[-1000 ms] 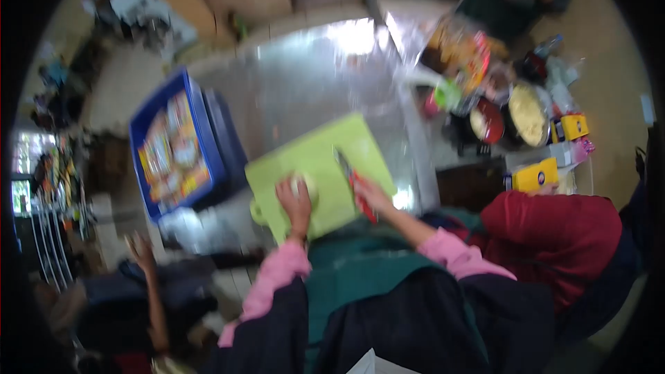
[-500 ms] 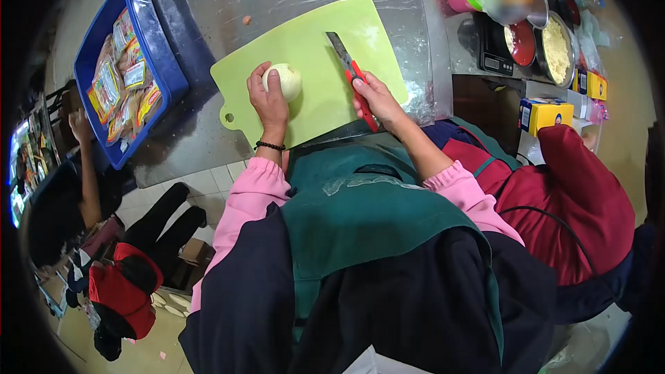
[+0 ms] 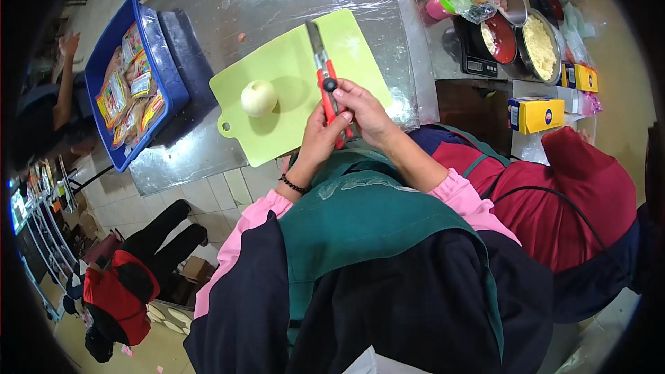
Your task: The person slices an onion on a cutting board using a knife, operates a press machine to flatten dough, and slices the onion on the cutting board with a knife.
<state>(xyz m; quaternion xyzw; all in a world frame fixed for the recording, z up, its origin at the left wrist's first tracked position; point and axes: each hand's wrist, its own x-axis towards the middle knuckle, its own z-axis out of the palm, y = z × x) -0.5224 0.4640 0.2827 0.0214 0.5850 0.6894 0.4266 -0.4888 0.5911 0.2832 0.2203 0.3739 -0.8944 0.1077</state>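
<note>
My right hand (image 3: pixel 365 112) grips a red utility knife (image 3: pixel 325 77) with a black knob and a long grey blade pointing away from me. My left hand (image 3: pixel 321 133) is closed around the lower end of the same knife, its thumb close to my right fingers. Both hands are over the near edge of a light green cutting board (image 3: pixel 305 118). A round, pale, peeled onion (image 3: pixel 259 99) rests alone on the board's left part, apart from both hands.
Left on the metal table (image 3: pixel 208 159) stands a blue crate (image 3: pixel 176 90) of packaged food. On the right are a black scale (image 3: pixel 478 64), a red bowl (image 3: pixel 504 45), a pan of pale crumbly food (image 3: pixel 540 48) and yellow boxes (image 3: pixel 537 115). A person in a maroon top (image 3: pixel 561 201) is close on my right.
My left hand has let go of the onion and moved right to take hold of the knife's lower end. The knife has shifted left and turned more upright in view.
</note>
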